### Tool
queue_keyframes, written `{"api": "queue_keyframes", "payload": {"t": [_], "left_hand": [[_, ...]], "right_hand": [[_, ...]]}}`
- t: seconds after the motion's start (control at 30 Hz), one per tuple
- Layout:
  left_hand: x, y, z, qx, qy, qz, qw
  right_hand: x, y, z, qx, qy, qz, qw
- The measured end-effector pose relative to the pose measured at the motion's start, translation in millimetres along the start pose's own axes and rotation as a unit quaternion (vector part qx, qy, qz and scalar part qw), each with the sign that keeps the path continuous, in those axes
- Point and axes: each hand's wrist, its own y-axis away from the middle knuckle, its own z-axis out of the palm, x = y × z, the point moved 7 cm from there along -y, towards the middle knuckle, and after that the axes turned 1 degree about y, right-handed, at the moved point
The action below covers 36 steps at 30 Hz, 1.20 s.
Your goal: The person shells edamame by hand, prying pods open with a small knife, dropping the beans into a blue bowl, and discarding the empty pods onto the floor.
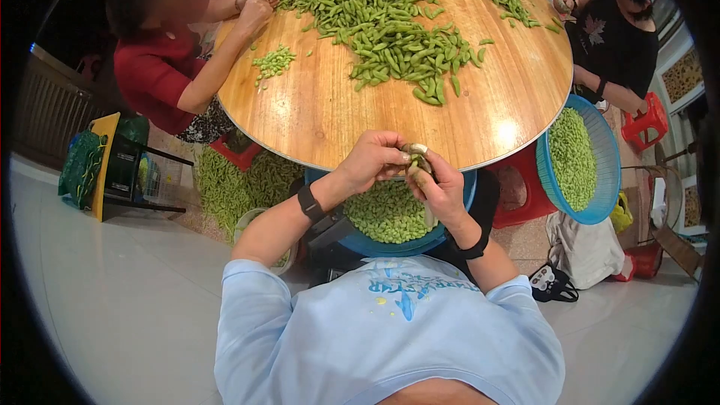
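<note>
Over the near edge of the round wooden table point(300, 120), my left hand point(370, 160) and my right hand point(444, 186) meet with fingers closed. Between their fingertips is a green soybean pod point(417, 160), partly hidden by the fingers. Pale coverings show on fingers of my right hand. Right below them, a blue basket point(466, 193) in my lap holds shelled green beans point(388, 214). Farther out on the tabletop lies a large heap of unshelled pods point(405, 37).
A small pile of shelled beans point(274, 62) lies by a person in red point(161, 67) at the left. Someone in black point(619, 45) sits at the right, near another blue basket point(600, 206) of beans. Pods cover the floor point(247, 184) at left; red stools point(517, 191) stand around.
</note>
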Motion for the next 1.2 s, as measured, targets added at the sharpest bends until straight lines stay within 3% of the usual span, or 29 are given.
{"api": "queue_keyframes", "payload": {"t": [0.07, 0.2, 0.27, 0.3, 0.33, 0.37, 0.43, 0.5, 0.57, 0.63, 0.7, 0.73, 0.87, 0.93, 1.07, 1.13, 1.17, 1.2], "left_hand": [[2.2, 3.4, 0.1, -0.017, -0.018, 0.006, 1.0], [14.3, 25.2, -2.6, -0.03, -0.035, -0.01, 0.999], [27.6, 54.1, -6.4, -0.019, -0.264, -0.046, 0.963], [37.7, 70.2, -7.2, -0.083, -0.443, -0.001, 0.893], [43.0, 84.4, -8.2, -0.144, -0.603, 0.044, 0.783], [50.1, 86.9, -13.5, -0.143, -0.607, 0.046, 0.78], [46.3, 92.9, -26.2, -0.142, -0.765, -0.003, 0.629], [82.6, 55.5, -26.8, -0.042, -0.712, 0.086, 0.696], [115.1, 11.7, -39.9, 0.087, -0.685, 0.267, 0.672], [139.1, -24.6, -42.8, 0.158, -0.665, 0.371, 0.629], [137.8, -65.0, -64.9, 0.172, -0.68, 0.325, 0.634], [133.2, -78.0, -73.6, 0.184, -0.694, 0.275, 0.639], [120.4, -88.4, -85.8, 0.204, -0.696, 0.205, 0.657], [110.7, -75.7, -77.4, 0.148, -0.609, 0.152, 0.764], [98.0, -53.0, -60.4, 0.11, -0.613, 0.165, 0.765], [100.8, -33.8, -48.7, 0.124, -0.471, 0.252, 0.836], [97.6, -25.0, -40.4, 0.121, -0.471, 0.249, 0.837], [91.3, -17.4, -29.8, 0.09, -0.357, 0.191, 0.91]], "right_hand": [[1.0, -1.6, -0.4, 0.02, -0.003, -0.004, 1.0], [-7.7, 1.1, -0.8, 0.038, 0.138, -0.104, 0.984], [-19.8, 4.2, -4.7, 0.047, 0.178, -0.135, 0.974], [-18.1, 6.0, -1.5, -0.015, 0.13, -0.021, 0.991], [-9.6, 13.7, 4.0, -0.075, 0.08, 0.093, 0.99], [-4.7, 21.4, 11.2, -0.13, 0.088, 0.08, 0.984], [-6.4, 21.0, 16.5, -0.113, 0.116, 0.033, 0.986], [-5.4, 18.1, 15.3, -0.104, 0.122, 0.029, 0.987], [12.4, 21.1, 17.3, -0.092, -0.168, 0.204, 0.96], [15.7, 26.3, 21.8, -0.08, -0.228, 0.24, 0.94], [28.3, 36.0, 23.2, -0.068, -0.312, 0.295, 0.901], [30.5, 39.5, 22.3, -0.066, -0.309, 0.294, 0.902], [39.2, 51.6, 24.0, -0.036, -0.364, 0.299, 0.881], [36.3, 53.5, 25.5, -0.029, -0.358, 0.284, 0.889], [23.6, 50.3, 30.5, -0.048, -0.338, 0.265, 0.902], [11.2, 36.7, 22.9, -0.056, -0.248, 0.188, 0.949], [8.2, 26.8, 15.0, -0.018, -0.201, 0.146, 0.968], [1.4, 16.2, 9.5, -0.003, -0.163, 0.117, 0.98]]}}
